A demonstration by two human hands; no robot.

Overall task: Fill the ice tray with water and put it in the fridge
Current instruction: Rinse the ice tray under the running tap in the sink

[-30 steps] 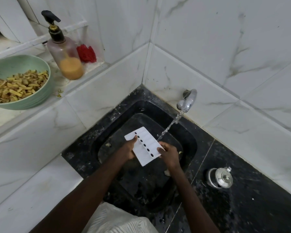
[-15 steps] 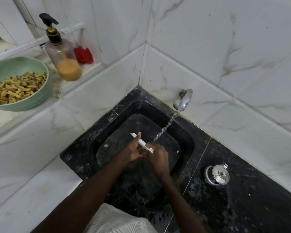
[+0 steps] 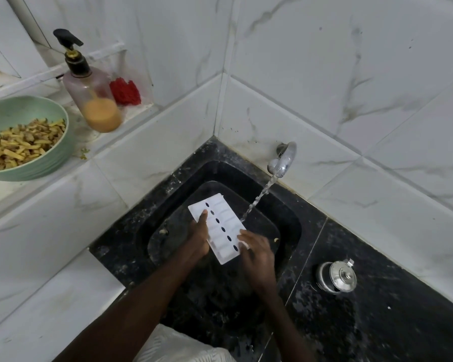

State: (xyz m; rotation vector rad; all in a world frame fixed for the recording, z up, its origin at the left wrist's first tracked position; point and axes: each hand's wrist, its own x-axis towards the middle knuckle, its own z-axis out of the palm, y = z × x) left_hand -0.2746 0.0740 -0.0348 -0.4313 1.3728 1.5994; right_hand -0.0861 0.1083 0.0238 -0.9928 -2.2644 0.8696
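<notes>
A white ice tray (image 3: 221,226) with a row of dark oval holes down its middle is held over the black sink (image 3: 285,220). My left hand (image 3: 198,239) grips its left long edge, fingers lying on its face. My right hand (image 3: 256,253) grips the near right corner. A chrome tap (image 3: 283,159) on the tiled wall runs a stream of water that falls just past the tray's right edge. The tray shows a broad flat face to the camera; I cannot tell which side of it this is.
A steel lidded pot (image 3: 338,276) stands on the black counter (image 3: 390,309) to the right of the sink. On the left ledge are a green bowl (image 3: 45,163) of chopped peelings, a pump bottle (image 3: 94,97) with orange liquid and a red scrubber (image 3: 124,91).
Half a second ago the tray was turned edge-on between my hands; now its broad face points up at the camera again, beside the running water.
</notes>
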